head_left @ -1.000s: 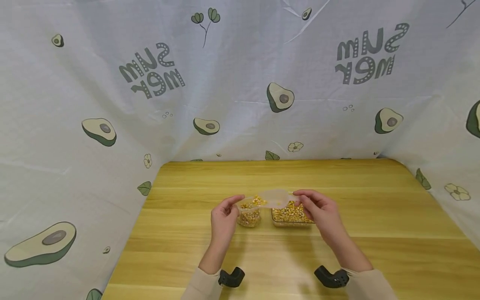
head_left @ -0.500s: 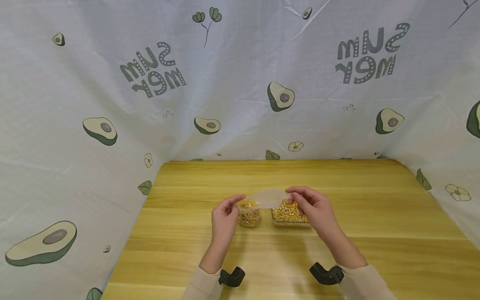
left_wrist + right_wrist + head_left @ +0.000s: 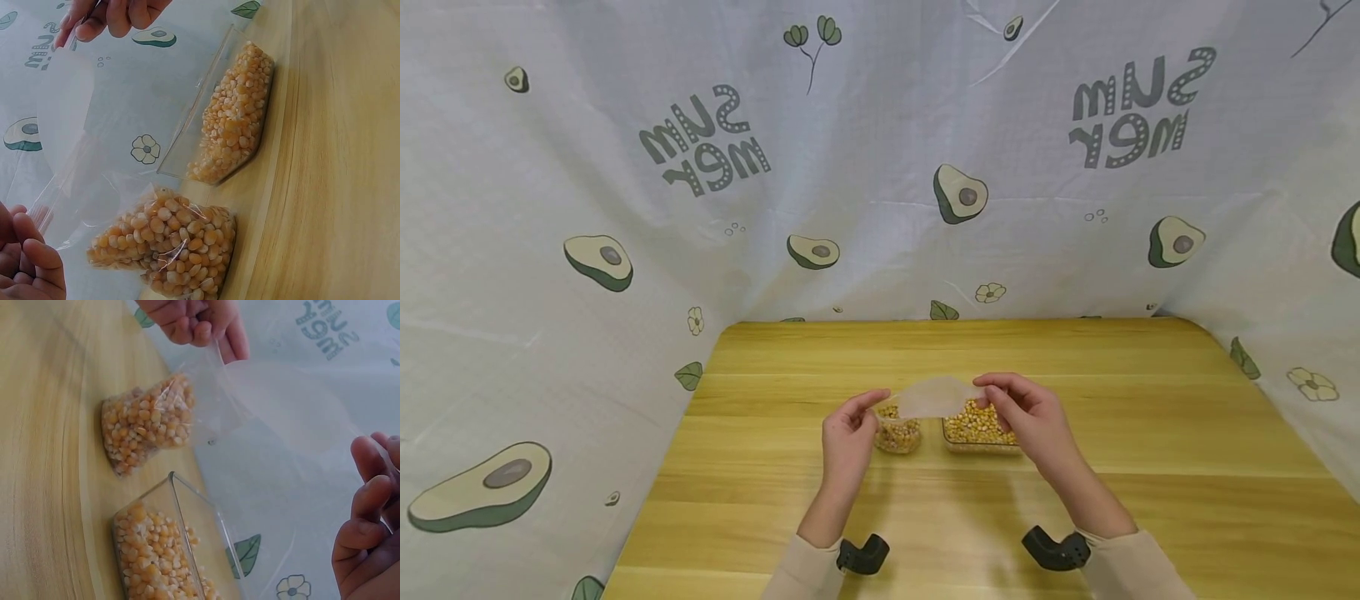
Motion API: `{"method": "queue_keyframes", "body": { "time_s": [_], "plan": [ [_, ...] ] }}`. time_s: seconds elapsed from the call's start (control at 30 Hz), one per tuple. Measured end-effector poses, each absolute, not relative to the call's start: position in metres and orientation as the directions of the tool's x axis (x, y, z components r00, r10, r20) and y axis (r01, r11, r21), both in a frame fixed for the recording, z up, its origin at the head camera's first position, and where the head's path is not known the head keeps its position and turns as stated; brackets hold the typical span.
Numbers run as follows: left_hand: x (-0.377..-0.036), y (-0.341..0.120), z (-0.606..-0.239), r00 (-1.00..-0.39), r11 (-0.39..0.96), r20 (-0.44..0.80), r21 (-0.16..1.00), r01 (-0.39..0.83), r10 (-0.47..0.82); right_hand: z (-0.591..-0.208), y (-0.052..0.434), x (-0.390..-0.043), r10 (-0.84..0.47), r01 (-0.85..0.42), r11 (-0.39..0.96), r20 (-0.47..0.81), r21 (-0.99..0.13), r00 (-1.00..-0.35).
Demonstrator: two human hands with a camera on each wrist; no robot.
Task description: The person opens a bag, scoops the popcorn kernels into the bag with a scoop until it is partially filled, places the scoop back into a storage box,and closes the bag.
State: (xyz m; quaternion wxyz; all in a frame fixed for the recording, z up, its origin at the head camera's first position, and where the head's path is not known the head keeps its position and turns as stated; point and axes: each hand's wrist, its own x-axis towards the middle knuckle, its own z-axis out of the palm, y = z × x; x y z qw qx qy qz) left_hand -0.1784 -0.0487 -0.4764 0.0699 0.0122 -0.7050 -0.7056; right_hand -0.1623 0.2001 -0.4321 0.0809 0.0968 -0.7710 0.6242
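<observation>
My left hand (image 3: 847, 437) pinches the top edge of a clear plastic bag (image 3: 898, 437) standing on the table. Corn kernels (image 3: 181, 244) bulge in its lower part, and its upper part is pulled open. My right hand (image 3: 1032, 421) holds the handle of a translucent white scoop (image 3: 934, 397) between thumb and fingers. The scoop (image 3: 290, 403) tilts down towards the left, its front end at the bag's mouth. No kernels show on it. Below the right hand stands a clear rectangular container (image 3: 983, 449) with many more corn kernels.
The wooden table (image 3: 925, 517) runs out around the bag and container. A white curtain (image 3: 880, 167) printed with avocados hangs behind and at both sides. Black wrist mounts (image 3: 862, 555) sit on both forearms.
My right hand has moved left with the scoop, whose front end has tipped further over the bag. The kernels on the scoop have slid into the bag. My left hand has stayed put.
</observation>
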Motion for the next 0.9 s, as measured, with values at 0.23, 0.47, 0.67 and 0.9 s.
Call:
{"method": "queue_keyframes", "body": {
  "time_s": [0.23,0.47,0.67,0.9],
  "plan": [
    [-0.177,-0.048,-0.475,-0.99,-0.011,0.087,0.996,0.089,-0.113,-0.434,0.203,-0.161,-0.041,-0.237,0.188,0.234,-0.953,-0.971],
    [-0.176,-0.047,-0.473,-0.99,-0.014,0.088,0.996,0.09,-0.112,-0.439,0.209,-0.161,-0.017,-0.209,0.189,0.209,-0.96,-0.978],
    [-0.176,-0.047,-0.474,-0.989,-0.011,0.088,0.996,0.09,-0.121,-0.443,0.218,-0.157,0.02,-0.158,0.151,0.162,-0.976,-0.987],
    [-0.175,-0.048,-0.473,-0.99,-0.015,0.075,0.997,0.078,-0.117,-0.452,0.235,-0.151,0.083,-0.11,0.142,0.123,-0.984,-0.989]
  ]
}}
